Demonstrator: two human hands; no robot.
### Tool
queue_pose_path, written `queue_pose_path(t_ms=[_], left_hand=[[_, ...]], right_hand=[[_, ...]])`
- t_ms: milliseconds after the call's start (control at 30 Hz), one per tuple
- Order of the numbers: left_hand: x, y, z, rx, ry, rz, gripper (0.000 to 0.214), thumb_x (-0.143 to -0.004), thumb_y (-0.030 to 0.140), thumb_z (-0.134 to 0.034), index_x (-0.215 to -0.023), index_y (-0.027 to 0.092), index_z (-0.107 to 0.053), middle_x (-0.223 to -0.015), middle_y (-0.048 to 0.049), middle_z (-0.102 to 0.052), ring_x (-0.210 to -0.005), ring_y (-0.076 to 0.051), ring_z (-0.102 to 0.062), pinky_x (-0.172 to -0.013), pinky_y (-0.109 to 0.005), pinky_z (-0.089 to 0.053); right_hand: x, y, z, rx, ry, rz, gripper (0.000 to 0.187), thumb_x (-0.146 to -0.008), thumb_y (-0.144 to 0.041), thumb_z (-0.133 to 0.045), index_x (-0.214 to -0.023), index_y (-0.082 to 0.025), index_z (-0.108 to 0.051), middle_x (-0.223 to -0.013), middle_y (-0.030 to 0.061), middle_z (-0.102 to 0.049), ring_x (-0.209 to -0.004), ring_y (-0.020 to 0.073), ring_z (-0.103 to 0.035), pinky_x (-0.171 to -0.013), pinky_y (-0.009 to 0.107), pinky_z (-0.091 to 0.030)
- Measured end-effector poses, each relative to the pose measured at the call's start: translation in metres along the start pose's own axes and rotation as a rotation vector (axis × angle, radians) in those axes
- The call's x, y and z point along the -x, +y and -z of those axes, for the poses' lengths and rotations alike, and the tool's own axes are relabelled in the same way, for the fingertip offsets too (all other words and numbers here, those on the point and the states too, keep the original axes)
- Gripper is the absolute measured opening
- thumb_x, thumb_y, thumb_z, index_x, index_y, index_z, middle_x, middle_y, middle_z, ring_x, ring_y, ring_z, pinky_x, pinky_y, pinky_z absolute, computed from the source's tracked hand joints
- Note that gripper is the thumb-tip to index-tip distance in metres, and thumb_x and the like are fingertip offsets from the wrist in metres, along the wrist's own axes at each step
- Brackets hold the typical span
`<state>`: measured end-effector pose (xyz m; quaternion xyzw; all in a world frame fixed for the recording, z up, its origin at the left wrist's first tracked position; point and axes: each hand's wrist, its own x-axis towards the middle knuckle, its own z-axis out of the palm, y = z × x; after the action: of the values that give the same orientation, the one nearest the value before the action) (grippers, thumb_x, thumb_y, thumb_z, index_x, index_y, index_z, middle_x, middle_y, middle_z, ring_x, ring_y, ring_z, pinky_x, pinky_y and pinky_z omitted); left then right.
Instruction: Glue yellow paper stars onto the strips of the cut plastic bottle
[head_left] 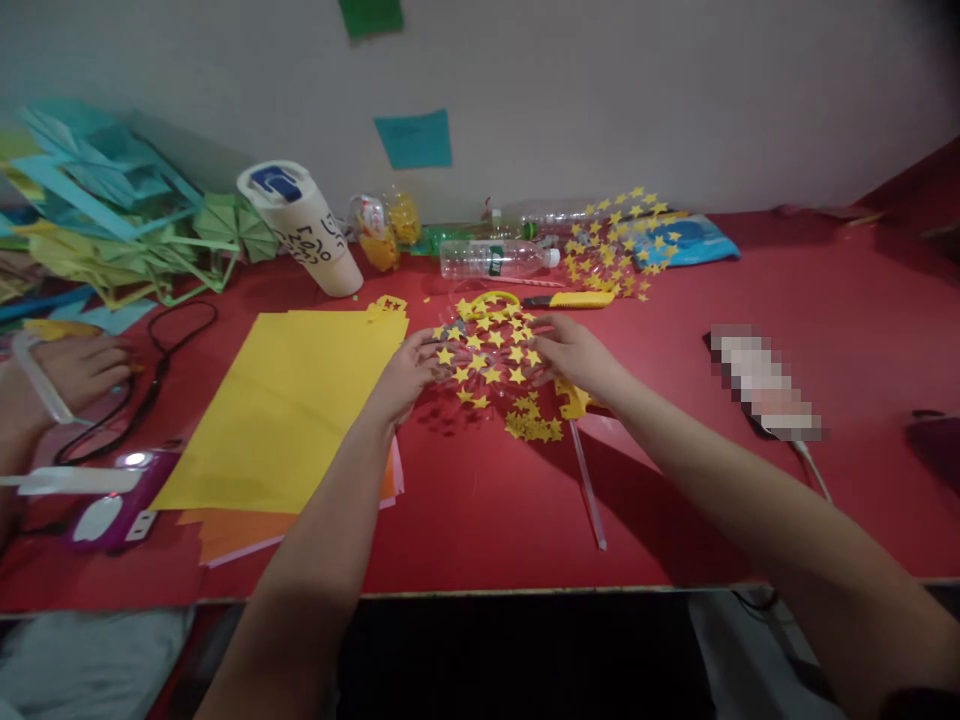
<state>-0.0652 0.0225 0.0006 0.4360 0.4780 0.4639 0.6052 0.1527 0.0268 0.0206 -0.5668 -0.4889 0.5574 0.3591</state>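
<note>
A clear plastic piece dotted with yellow paper stars (491, 352) is between my two hands above the table. My left hand (409, 375) has its fingers bent onto the left edge. At the opposite edge, my right hand (576, 352) grips with its fingertips, partly hidden by the stars. A small heap of loose yellow stars (534, 420) lies just below. Beside it, a yellow tool (572, 398) is partly covered by my right forearm, and a clear rod (589, 490) extends from it. A yellow loop handle (491, 298) and a yellow-and-black utility knife (574, 300) lie behind.
Yellow paper sheets (285, 410) lie left, over orange ones. Behind are a white tumbler (304, 230), plastic bottles (491, 260), another starred plastic piece (619, 245) and a blue packet (694, 240). A phone (765, 385) lies right. Another person's hand (75, 375) rests at far left.
</note>
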Motion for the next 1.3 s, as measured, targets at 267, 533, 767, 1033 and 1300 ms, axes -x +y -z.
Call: queue_pose_path(t_ms=[267,533,767,1033,1300], left_hand=[[0.007,0.005,0.002,-0.067,0.035,0.045,0.04,-0.057,0.011,-0.066,-0.095,0.015,-0.057,-0.085,-0.0018,-0.063,-0.073,-0.012,-0.062,-0.065,-0.025,-0.052],[0.012,0.02,0.007,-0.258,0.021,0.086,0.04,-0.055,0.002,-0.061,-0.093,0.013,-0.057,-0.072,0.0,-0.06,-0.067,-0.012,-0.062,-0.071,-0.029,-0.051],[0.026,0.031,0.012,-0.572,0.174,-0.06,0.031,-0.058,0.01,-0.062,-0.088,0.016,-0.06,-0.066,0.0009,-0.06,-0.057,-0.012,-0.057,-0.056,-0.024,-0.044],[0.068,0.057,-0.005,-0.496,-0.034,-0.076,0.019,-0.07,0.032,-0.063,-0.059,0.018,-0.055,-0.043,0.0043,-0.045,-0.036,-0.005,-0.036,-0.035,-0.018,-0.024],[0.076,0.035,-0.036,-0.642,-0.676,0.386,0.021,-0.076,0.039,-0.057,-0.073,0.018,-0.061,-0.054,0.0013,-0.057,-0.041,-0.009,-0.048,-0.041,-0.02,-0.035]], right_hand=[[0.005,-0.006,0.003,0.1,0.032,0.1,0.014,-0.08,-0.013,-0.053,-0.091,-0.02,-0.05,-0.082,0.0017,-0.057,-0.063,0.0105,-0.059,-0.057,0.027,-0.059],[0.011,-0.006,0.008,0.142,0.035,0.159,0.017,-0.082,-0.016,-0.05,-0.099,-0.019,-0.048,-0.093,0.005,-0.058,-0.063,0.0101,-0.06,-0.058,0.027,-0.055],[0.049,-0.004,0.027,0.77,0.263,0.53,0.007,-0.079,-0.021,-0.053,-0.085,-0.018,-0.056,-0.075,0.0019,-0.062,-0.059,0.0103,-0.052,-0.055,0.024,-0.036],[0.072,0.03,-0.007,1.37,-0.211,0.563,0.022,-0.089,-0.023,-0.042,-0.08,-0.014,-0.06,-0.075,0.0075,-0.066,-0.056,0.0128,-0.051,-0.05,0.029,-0.017],[0.066,0.047,-0.018,1.369,-0.179,0.539,0.024,-0.09,-0.017,-0.037,-0.084,-0.013,-0.06,-0.075,0.0081,-0.066,-0.055,0.0127,-0.051,-0.05,0.03,-0.014]])
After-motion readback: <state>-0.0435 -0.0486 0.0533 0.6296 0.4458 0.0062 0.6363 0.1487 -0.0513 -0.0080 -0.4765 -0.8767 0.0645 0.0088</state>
